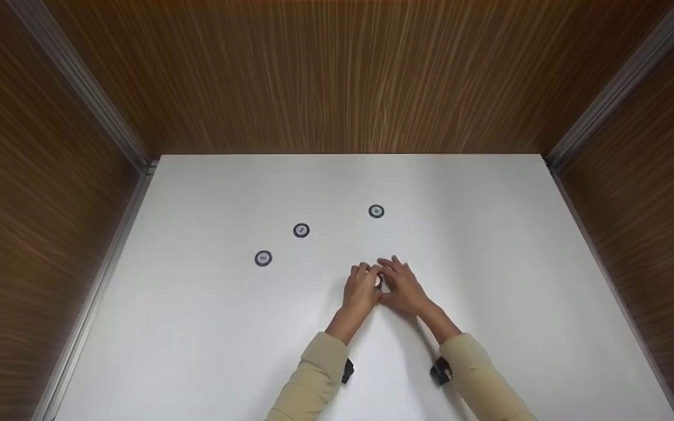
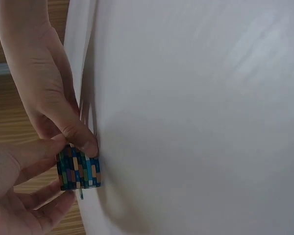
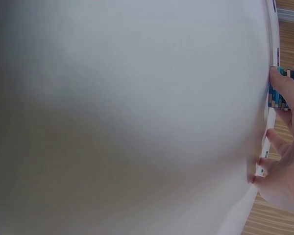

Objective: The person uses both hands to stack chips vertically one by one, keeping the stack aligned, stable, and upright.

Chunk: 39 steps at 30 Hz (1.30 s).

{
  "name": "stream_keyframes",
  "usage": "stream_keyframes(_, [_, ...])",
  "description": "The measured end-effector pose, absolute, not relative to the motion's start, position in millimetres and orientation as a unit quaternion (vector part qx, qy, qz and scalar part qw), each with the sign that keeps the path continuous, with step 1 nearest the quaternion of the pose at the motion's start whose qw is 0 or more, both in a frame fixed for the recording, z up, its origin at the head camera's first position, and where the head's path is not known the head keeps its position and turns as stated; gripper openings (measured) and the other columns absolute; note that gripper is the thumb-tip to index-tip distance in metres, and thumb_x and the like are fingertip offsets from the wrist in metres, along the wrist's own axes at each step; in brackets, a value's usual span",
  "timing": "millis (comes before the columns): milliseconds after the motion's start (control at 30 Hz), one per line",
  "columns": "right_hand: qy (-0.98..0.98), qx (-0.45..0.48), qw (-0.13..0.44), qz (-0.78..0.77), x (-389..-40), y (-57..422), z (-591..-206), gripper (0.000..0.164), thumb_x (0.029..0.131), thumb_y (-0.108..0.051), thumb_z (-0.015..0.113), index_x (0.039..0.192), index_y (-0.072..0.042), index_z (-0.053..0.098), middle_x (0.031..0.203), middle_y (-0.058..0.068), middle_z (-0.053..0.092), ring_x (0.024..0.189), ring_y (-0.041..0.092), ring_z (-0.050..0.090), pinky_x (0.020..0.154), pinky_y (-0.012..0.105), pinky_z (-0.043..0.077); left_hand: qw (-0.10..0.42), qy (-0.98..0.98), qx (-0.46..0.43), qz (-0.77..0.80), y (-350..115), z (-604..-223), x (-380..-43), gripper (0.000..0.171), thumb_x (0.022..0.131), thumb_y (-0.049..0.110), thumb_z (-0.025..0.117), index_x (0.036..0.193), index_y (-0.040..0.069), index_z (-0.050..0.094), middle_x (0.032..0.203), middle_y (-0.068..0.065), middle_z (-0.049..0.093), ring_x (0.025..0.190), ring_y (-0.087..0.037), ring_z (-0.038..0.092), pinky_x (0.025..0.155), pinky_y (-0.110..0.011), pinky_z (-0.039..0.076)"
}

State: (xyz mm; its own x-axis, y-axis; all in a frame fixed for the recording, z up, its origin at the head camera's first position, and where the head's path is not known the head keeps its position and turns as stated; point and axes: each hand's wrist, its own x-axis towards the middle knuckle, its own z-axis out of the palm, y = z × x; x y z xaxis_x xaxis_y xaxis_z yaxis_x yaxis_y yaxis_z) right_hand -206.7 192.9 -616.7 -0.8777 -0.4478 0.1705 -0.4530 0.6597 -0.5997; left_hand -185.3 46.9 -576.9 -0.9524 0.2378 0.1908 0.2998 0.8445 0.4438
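Both hands meet around a small stack of poker chips near the middle of the white table. In the head view only its pale top and dark rim show between the fingers. From the side, the stack (image 2: pixel 79 169) (image 3: pixel 276 99) has edges striped in blue, teal, tan and dark colours. My left hand (image 1: pixel 362 289) curls its fingers against the stack's left side. On the opposite side, my right hand (image 1: pixel 405 292) grips it with thumb and finger, its other fingers spread. Parts of the stack are hidden behind the fingers.
Three single chips lie flat farther off: one chip (image 1: pixel 263 258) at left, another chip (image 1: pixel 301 230) beside it, and a third chip (image 1: pixel 376 211) toward the back. Wood-grain panels (image 1: pixel 337 76) wall the white table (image 1: pixel 489 245) at the back and both sides.
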Motion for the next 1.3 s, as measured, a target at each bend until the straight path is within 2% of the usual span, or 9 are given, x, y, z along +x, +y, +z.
stream_keyframes(100, [-0.91,0.252,0.004,0.328,-207.8,192.2,-618.2,0.051,0.07,-0.019,0.079,0.114,-0.004,0.06,0.131,0.019,0.046,0.127,0.047,0.026,0.101,0.065,0.017,0.019,-0.953,-0.128,-0.275,37.0,-580.7,-186.1,0.056,0.068,0.013,0.079,0.118,0.007,0.057,0.109,-0.011,0.054,0.103,-0.028,0.049,0.086,-0.033,0.045])
stream_keyframes(167, [-0.909,0.253,0.007,0.331,-208.4,192.4,-618.1,0.048,0.069,-0.019,0.079,0.111,-0.003,0.061,0.13,0.02,0.046,0.126,0.047,0.028,0.1,0.066,0.018,-0.001,-0.95,-0.121,-0.289,30.8,-585.1,-187.8,0.063,0.067,0.016,0.081,0.123,0.005,0.054,0.115,-0.013,0.053,0.111,-0.031,0.045,0.093,-0.036,0.042])
stream_keyframes(233, [-0.907,0.253,0.009,0.336,-208.4,193.1,-617.7,0.047,0.068,-0.016,0.08,0.108,-0.002,0.061,0.129,0.021,0.047,0.125,0.048,0.029,0.1,0.066,0.019,-0.015,-0.949,-0.117,-0.292,25.4,-590.1,-189.3,0.062,0.066,0.017,0.082,0.121,0.004,0.055,0.121,-0.013,0.052,0.119,-0.034,0.04,0.099,-0.038,0.036])
stream_keyframes(367, [-0.904,0.243,-0.006,0.351,-206.6,195.1,-614.8,0.042,0.069,-0.01,0.078,0.106,-0.001,0.061,0.128,0.022,0.047,0.126,0.047,0.028,0.102,0.063,0.018,-0.015,-0.948,-0.121,-0.294,19.5,-599.4,-190.6,0.049,0.066,0.017,0.081,0.109,0.004,0.062,0.127,-0.013,0.051,0.127,-0.039,0.031,0.107,-0.04,0.025])
stream_keyframes(567, [-0.903,0.217,-0.027,0.369,-203.4,194.4,-610.4,0.034,0.072,-0.004,0.075,0.103,0.0,0.062,0.129,0.022,0.046,0.128,0.043,0.027,0.106,0.056,0.017,0.02,-0.944,-0.127,-0.305,17.3,-605.9,-191.1,0.038,0.066,0.018,0.081,0.099,0.006,0.066,0.127,-0.013,0.052,0.126,-0.042,0.031,0.107,-0.046,0.024])
stream_keyframes(800, [-0.905,0.212,-0.002,0.368,-203.4,192.0,-608.7,0.03,0.07,-0.001,0.076,0.097,0.001,0.065,0.124,0.024,0.05,0.124,0.046,0.032,0.103,0.057,0.025,0.021,-0.948,-0.132,-0.289,17.6,-606.9,-192.4,0.039,0.067,0.022,0.081,0.1,0.006,0.067,0.127,-0.012,0.051,0.128,-0.04,0.029,0.107,-0.048,0.022])
stream_keyframes(1033, [-0.91,0.198,-0.014,0.363,-204.3,184.3,-608.0,0.029,0.071,-0.005,0.077,0.098,-0.002,0.065,0.126,0.022,0.049,0.125,0.045,0.03,0.099,0.061,0.027,0.028,-0.952,-0.136,-0.272,10.6,-606.1,-192.7,0.039,0.067,0.023,0.081,0.1,0.007,0.067,0.126,-0.012,0.052,0.127,-0.04,0.031,0.106,-0.051,0.023])
stream_keyframes(1300, [-0.912,0.201,-0.008,0.357,-208.5,175.9,-608.1,0.03,0.072,-0.01,0.077,0.099,-0.002,0.065,0.126,0.021,0.049,0.126,0.044,0.031,0.101,0.059,0.026,0.008,-0.95,-0.119,-0.29,-1.3,-607.0,-197.0,0.04,0.069,0.028,0.079,0.104,0.012,0.067,0.131,-0.01,0.049,0.13,-0.04,0.025,0.104,-0.062,0.009])
